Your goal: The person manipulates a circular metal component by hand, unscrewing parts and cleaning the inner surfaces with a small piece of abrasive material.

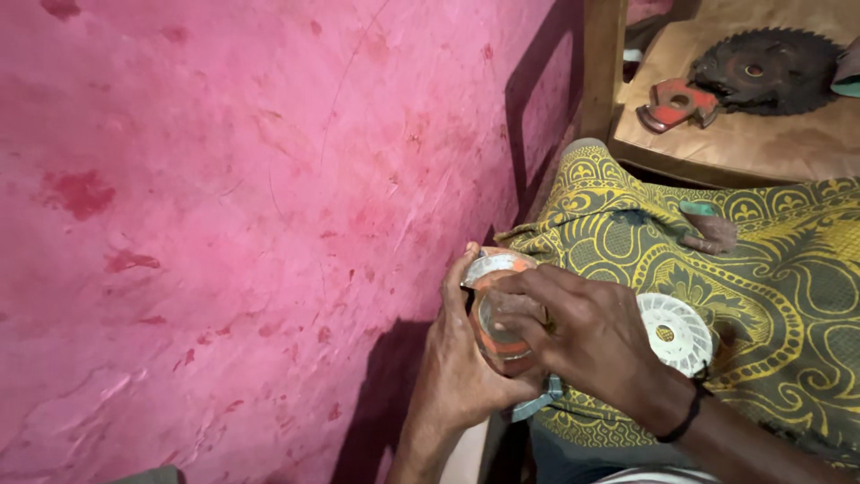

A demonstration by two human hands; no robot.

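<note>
My left hand (461, 372) cups a small round orange and silver part (498, 309) from below and behind. Over its front, my right hand (587, 336) presses its fingers onto the part's face. Both hands hold it just above the edge of a yellow and dark green patterned cloth (770, 269). A white round plastic fan wheel (676, 332) lies on the cloth right behind my right hand. A thin grey metal piece (537, 403) sticks out below my hands.
A pink stained wall (224, 206) fills the left. At the top right, a wooden stool (743, 143) carries a dark circular saw blade (761, 70) and a red metal piece (676, 103). A small brown and green object (708, 229) lies on the cloth.
</note>
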